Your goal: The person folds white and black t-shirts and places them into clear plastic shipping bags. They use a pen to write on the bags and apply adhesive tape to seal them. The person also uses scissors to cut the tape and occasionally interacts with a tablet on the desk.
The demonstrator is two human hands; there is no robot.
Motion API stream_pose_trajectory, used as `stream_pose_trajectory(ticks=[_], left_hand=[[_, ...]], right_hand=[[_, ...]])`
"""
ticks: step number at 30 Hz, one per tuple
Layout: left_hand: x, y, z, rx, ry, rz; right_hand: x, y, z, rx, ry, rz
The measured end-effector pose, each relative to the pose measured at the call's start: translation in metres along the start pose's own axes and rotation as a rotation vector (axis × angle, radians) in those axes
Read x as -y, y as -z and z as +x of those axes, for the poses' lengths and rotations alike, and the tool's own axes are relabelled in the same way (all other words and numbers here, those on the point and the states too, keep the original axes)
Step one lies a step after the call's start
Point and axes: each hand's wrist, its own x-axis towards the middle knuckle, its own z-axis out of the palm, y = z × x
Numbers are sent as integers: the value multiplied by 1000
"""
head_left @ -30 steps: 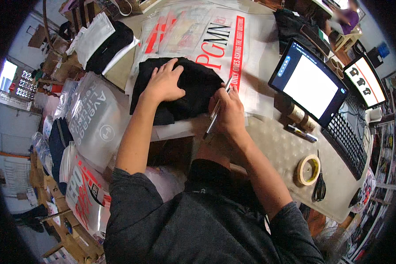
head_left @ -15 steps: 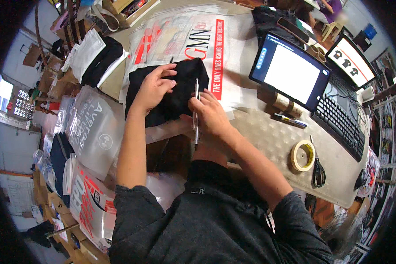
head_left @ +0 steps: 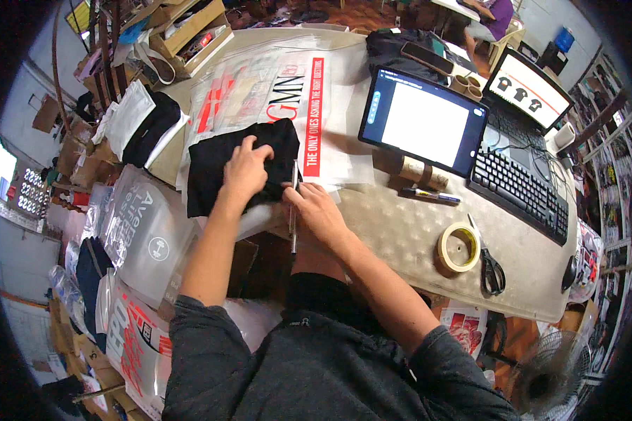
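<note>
A folded black cloth [head_left: 211, 165] lies on a stack of clear printed plastic bags [head_left: 277, 74] at the table's near left part. My left hand [head_left: 246, 172] rests on top of the cloth, its fingers bent and apart, holding nothing. Beside the cloth's right edge, my right hand [head_left: 317, 210] is closed around a slim silver pen-like rod [head_left: 294, 238]. The rod points nearly straight toward my chest. My right fingertips are close to the cloth's edge; whether they touch it I cannot tell.
To the right stand a tablet [head_left: 425, 119], a keyboard [head_left: 519, 193] and a laptop [head_left: 527, 91]. Nearer lie a marker [head_left: 432, 196], a tape roll [head_left: 458, 247] and scissors [head_left: 492, 272]. Folded garments [head_left: 154, 126] are at the left. Another person [head_left: 495, 17] sits far off.
My left hand has lowered onto the cloth, its fingers now on the fabric. The cloth lies flatter. My right hand still holds the rod beside it. The whole view has shifted.
</note>
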Motion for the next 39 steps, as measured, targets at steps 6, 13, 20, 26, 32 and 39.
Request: stream_pose_trajectory(ticks=[6,13,20,26,32,39], left_hand=[[19,33,-2,38,220,236],[48,17,-3,77,166,155],[50,5,10,139,69,-41],[76,12,17,206,-45,-138],[86,32,23,458,-34,212],[80,59,28,462,34,-21]], right_hand=[[6,8,-1,10,47,-134],[9,7,-1,100,15,-131],[4,6,10,-18,142,-24],[-20,-25,71,-38,-58,-35],[-30,-25,67,14,-234,-42],[-24,-22,63,11,-223,-37]])
